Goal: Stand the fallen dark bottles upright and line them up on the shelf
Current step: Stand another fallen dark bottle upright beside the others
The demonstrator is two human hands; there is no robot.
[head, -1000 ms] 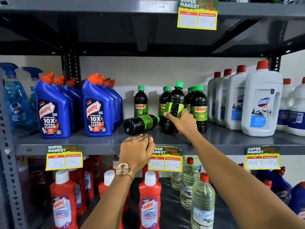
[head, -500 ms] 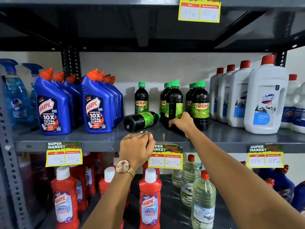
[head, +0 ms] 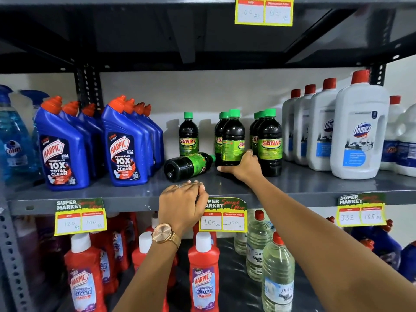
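Note:
Dark Sunny bottles with green caps stand on the grey shelf (head: 315,188). My right hand (head: 244,167) grips the base of one upright dark bottle (head: 233,140), which stands in front of another. One fallen dark bottle (head: 188,164) lies on its side just left of it, base toward me, cap pointing right. A single upright bottle (head: 188,138) stands behind the fallen one. A row of upright bottles (head: 270,143) stands to the right. My left hand (head: 183,203) curls over the shelf's front edge, below the fallen bottle.
Blue Harpic bottles (head: 126,152) crowd the shelf on the left, white Domex jugs (head: 358,131) on the right. Price tags (head: 222,215) hang from the shelf lip. Red Harpic bottles (head: 203,278) and clear bottles (head: 278,280) fill the lower shelf. Another shelf sits close overhead.
The bottle in my right hand went from tilted to standing upright on the shelf, and my hand slid down to its base. My left hand stayed on the shelf edge.

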